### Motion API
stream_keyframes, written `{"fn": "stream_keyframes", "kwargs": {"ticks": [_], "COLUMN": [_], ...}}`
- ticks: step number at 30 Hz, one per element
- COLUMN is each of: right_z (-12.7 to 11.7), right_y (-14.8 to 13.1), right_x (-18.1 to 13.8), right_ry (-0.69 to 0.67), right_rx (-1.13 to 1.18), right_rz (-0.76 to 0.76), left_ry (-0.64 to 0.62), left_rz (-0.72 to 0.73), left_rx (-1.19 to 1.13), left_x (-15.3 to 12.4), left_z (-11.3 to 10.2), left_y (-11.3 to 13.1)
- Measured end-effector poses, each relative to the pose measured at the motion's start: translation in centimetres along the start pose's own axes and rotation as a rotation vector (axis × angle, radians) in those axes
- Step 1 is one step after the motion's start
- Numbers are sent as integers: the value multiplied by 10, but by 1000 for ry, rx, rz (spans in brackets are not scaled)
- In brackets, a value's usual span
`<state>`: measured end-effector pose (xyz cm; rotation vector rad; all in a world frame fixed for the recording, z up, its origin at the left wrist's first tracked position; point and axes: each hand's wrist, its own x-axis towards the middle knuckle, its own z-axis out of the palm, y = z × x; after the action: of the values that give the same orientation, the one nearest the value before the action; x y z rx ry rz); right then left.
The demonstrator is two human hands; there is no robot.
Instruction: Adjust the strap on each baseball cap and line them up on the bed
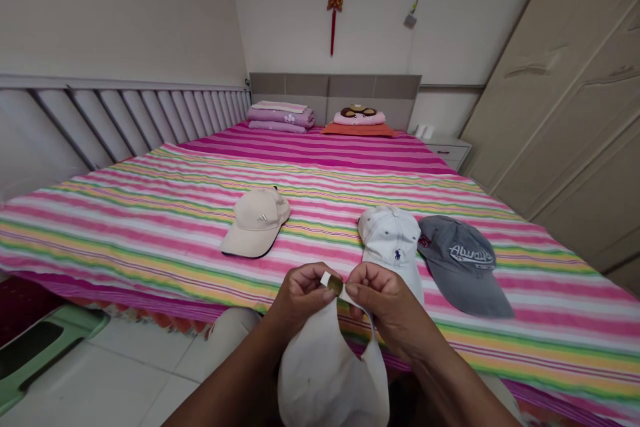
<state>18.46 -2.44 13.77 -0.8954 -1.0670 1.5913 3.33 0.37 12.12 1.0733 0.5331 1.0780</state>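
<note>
A white cap [325, 373] hangs between my hands, its back opening and adjusting strap toward the bed. My left hand [305, 297] pinches the strap beside a brass-coloured metal buckle [334, 284]. On the buckle's other side, the fingers of my right hand [377, 293] close on the strap's other end. Beyond them on the bed lie a beige cap [257, 217] to the left, a white cap with a small dark logo [391, 240] just past my right hand, and a grey cap with white lettering [463, 263] touching it.
The bed [175, 213] has a striped cover. Folded purple bedding [281, 117] and a pink-and-orange pile [359, 121] lie near the headboard [335, 88]. A white railing [150, 113] runs along the left. A green stool [55, 347] stands at lower left, a wardrobe [565, 113] at right.
</note>
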Motion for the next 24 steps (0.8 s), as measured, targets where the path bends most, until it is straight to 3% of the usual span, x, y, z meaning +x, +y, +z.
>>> {"fn": "stream_keyframes", "kwargs": {"ticks": [11, 18, 24], "right_z": [7, 2, 0], "right_y": [6, -1, 7], "right_x": [2, -3, -2], "right_ry": [62, -28, -28], "right_rx": [0, -186, -121], "right_rz": [-45, 36, 43], "left_ry": [-7, 48, 5], "left_rz": [-26, -58, -23], "left_rx": [-62, -149, -58], "left_x": [-1, -3, -3], "left_z": [1, -9, -11], "left_y": [-1, -10, -10]}}
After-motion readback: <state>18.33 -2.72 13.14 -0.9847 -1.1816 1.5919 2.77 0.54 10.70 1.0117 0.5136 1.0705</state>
